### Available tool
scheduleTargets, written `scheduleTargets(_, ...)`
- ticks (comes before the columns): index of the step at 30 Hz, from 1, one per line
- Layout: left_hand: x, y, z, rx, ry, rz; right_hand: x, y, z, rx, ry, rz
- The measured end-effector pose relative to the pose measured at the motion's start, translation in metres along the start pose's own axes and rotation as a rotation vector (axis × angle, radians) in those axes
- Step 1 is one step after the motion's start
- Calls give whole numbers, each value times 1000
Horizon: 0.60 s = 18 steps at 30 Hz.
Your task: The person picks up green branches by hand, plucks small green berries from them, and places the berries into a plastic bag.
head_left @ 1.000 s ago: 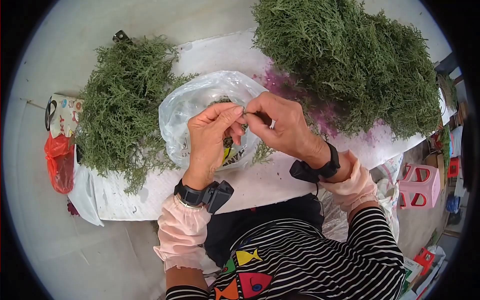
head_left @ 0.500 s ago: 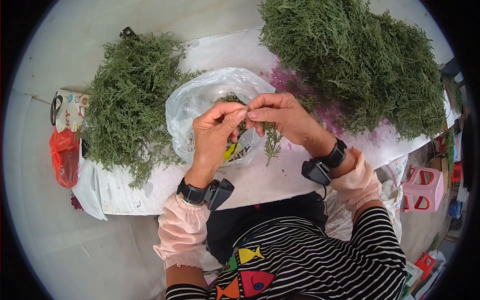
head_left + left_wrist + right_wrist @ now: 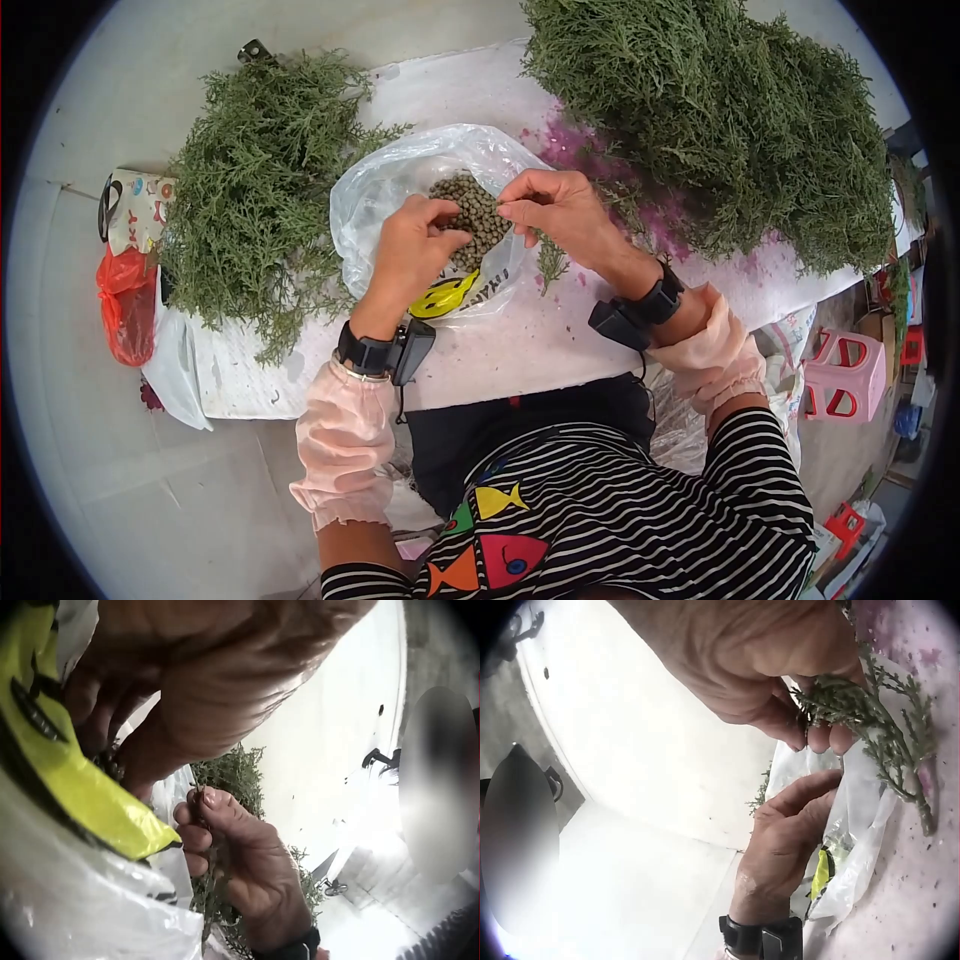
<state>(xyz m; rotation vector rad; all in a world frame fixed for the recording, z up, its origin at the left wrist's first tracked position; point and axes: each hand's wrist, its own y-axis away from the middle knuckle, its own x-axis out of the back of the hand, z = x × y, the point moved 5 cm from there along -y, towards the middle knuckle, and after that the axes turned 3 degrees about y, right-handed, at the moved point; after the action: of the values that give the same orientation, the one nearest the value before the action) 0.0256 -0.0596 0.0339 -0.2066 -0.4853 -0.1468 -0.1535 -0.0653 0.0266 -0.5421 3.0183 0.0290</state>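
Observation:
A clear plastic bag (image 3: 358, 215) with a yellow print (image 3: 445, 296) sits open on the table, holding many small round greenish-brown berries (image 3: 478, 222). My left hand (image 3: 410, 245) reaches over the near left rim, thumb and forefinger apart above the berries. In the left wrist view its fingertips are down among them, partly hidden. At the bag's right side, my right hand (image 3: 562, 215) pinches a conifer sprig between thumb and forefinger. The leafy part of this sprig (image 3: 889, 739) hangs below the fingers, its cut stem toward the table.
A heap of conifer branches (image 3: 260, 190) lies left of the bag, and a larger one (image 3: 720, 140) at the back right. Purple stains mark the white table cover (image 3: 500, 365). A red bag (image 3: 128, 310) hangs at the left edge; a pink stool (image 3: 846, 375) stands at right.
My hands met at the fingertips over the bag earlier. Now they are apart, the left lower and left over the berries, which show more. The right stays close by with the sprig.

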Motion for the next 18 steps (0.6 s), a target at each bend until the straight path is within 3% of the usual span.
scheduleTargets(2, -7, 2, 7, 20, -181, -64, 0, -1, 5, -20, 44, 1)
scheduleTargets(6, -13, -1, 6, -93, -249, -71, 0, -1, 6, -23, 43, 2)
scheduleTargets(11, -12, -6, 7, -102, -242, -104, -1, -1, 2, 4, 19, 0)
scheduleTargets(15, -6, -10, -1, 97, -8, -167, -3, -2, 2, -24, -89, -12)
scheduleTargets(18, 2, -14, -4, 392, 469, -64, -10, -6, 0, -17, -172, -4)
